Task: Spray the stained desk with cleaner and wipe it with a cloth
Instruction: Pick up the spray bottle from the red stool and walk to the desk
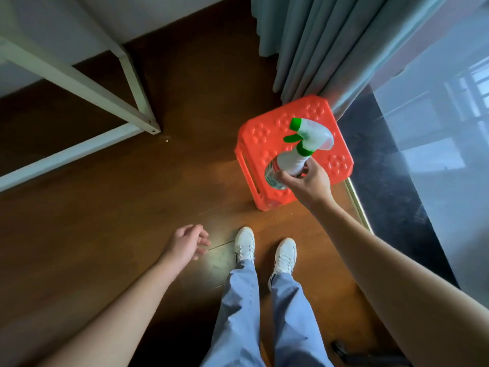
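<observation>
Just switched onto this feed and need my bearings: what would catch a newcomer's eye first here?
The bright orange stool right of centre, beside the grey curtain, stands out most. Over it the right hand grips a white spray bottle with a green nozzle. The left hand hangs loose and empty over the wooden floor, lower left.

One spray bottle, one stool (orange)

The right hand grips a white green-triggered plastic spray bottle over an orange plastic stool; the left hand hangs loose.
</observation>
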Tool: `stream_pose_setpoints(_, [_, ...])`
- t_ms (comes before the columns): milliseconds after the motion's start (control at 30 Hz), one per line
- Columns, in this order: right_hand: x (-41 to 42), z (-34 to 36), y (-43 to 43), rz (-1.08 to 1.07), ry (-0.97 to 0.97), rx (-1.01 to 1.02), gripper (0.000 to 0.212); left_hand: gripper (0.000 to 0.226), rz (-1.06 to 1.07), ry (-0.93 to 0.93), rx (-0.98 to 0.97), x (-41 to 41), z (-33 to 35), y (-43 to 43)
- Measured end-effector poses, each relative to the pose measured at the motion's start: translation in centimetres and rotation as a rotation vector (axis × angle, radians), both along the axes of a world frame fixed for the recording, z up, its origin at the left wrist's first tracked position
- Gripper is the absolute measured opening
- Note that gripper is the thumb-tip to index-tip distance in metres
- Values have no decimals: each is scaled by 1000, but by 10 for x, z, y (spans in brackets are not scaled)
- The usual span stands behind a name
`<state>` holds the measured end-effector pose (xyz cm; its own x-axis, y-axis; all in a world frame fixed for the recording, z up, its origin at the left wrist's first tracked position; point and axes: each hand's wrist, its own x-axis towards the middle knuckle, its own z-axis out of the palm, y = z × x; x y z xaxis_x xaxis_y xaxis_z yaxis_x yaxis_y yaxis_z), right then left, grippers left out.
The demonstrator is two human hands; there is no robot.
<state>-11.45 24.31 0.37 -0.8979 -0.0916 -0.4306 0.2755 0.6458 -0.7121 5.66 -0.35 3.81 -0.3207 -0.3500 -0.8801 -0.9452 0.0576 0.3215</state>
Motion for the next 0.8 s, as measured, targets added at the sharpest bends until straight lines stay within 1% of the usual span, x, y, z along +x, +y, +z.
stream_pose_setpoints(67, [37, 27, 17, -9, -33, -18, 47, 29, -18, -7, 5, 15, 14, 5])
stream_pose_setpoints(167, [88, 72, 42, 42, -84, -11, 47, 27, -50, -4, 3, 41, 38, 15])
stream_pose_setpoints(333, [157, 139, 77, 147, -162, 12, 40, 26, -25, 69, 0, 82, 93, 39])
stream_pose_setpoints(400, [177, 161, 87, 191, -157, 21, 40, 25, 29, 97, -5, 102, 112, 48])
stream_pose_setpoints(533, [203, 194, 97, 273, -81, 75, 44, 28, 126, 115, -24, 147, 139, 59])
stream_pose_setpoints(600, [209, 201, 95, 293, -69, 69, 43, 26, 241, 147, -28, 169, 148, 62])
stream_pose_setpoints(700, [212, 209, 78, 370, -69, 56, 42, 27, 382, 162, -65, 203, 152, 55])
stream_pose_setpoints(800, [207, 218, 44, 511, -40, 47, 43, 30, 494, 152, -92, 243, 147, 36])
